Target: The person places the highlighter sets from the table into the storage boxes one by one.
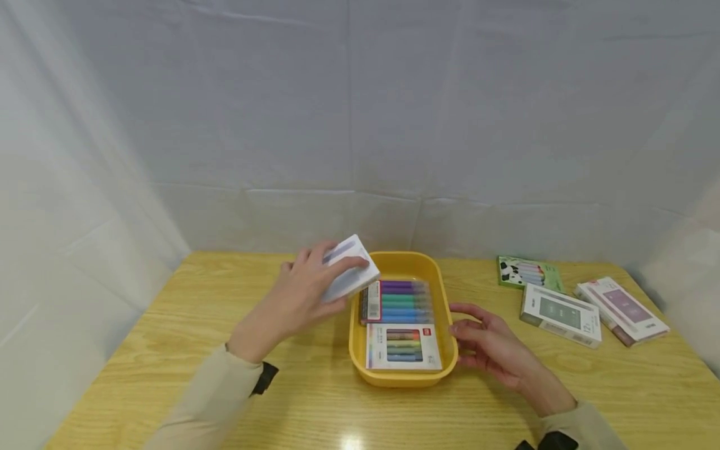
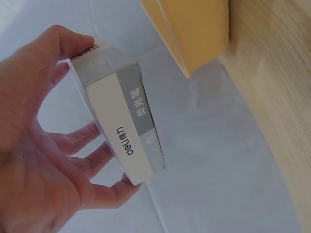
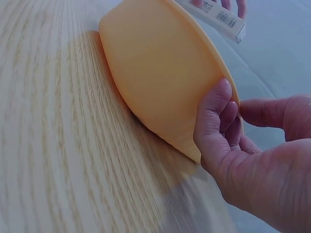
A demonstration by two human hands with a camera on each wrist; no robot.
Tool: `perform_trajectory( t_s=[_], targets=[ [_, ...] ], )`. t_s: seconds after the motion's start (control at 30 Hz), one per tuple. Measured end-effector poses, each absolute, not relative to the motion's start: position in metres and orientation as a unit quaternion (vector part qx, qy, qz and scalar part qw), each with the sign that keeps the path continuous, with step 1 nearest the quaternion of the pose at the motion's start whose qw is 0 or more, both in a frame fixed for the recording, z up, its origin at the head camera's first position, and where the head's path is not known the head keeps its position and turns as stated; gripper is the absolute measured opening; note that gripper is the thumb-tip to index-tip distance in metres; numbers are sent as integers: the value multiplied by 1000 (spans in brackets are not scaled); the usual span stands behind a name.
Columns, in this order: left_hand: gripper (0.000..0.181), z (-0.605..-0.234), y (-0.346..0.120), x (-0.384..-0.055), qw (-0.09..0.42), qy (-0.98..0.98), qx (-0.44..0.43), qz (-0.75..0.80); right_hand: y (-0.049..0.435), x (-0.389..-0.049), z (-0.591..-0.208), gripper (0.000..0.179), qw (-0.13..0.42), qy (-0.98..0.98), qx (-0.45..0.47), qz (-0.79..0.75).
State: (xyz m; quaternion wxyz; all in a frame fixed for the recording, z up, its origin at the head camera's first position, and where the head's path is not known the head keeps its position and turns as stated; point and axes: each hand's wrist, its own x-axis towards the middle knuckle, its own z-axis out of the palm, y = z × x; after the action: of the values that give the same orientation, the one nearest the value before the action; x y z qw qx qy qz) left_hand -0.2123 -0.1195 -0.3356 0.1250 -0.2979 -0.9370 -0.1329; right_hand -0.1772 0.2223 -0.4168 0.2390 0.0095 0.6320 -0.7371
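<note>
My left hand grips a white and grey highlighter box between thumb and fingers. The box is tilted in the air beside the upper left rim of a yellow plastic bin. Inside the bin lie a clear pack of purple, green and blue pens and, nearer me, a white box with a window showing coloured sticks. On the bin's right side, my right hand pinches the rim, thumb and curled fingers on either side of it, as the right wrist view shows.
At the right of the wooden table lie a green panda box, a white box with a grey-green panel and a white box with a purple panel. A pale cloth hangs behind the table.
</note>
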Motion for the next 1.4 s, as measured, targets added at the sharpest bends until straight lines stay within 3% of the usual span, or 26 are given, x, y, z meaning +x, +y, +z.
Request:
perform_trajectory(
  t_s=[0.47,1.4],
  targets=[
    [61,-338,-102,-212,110,-922,-346,-136,224,-177,-419,54,245,622,-1,-744],
    [58,-348,-69,-210,69,-899,-415,-123,225,-179,-418,61,248,622,6,-743]
  ],
)
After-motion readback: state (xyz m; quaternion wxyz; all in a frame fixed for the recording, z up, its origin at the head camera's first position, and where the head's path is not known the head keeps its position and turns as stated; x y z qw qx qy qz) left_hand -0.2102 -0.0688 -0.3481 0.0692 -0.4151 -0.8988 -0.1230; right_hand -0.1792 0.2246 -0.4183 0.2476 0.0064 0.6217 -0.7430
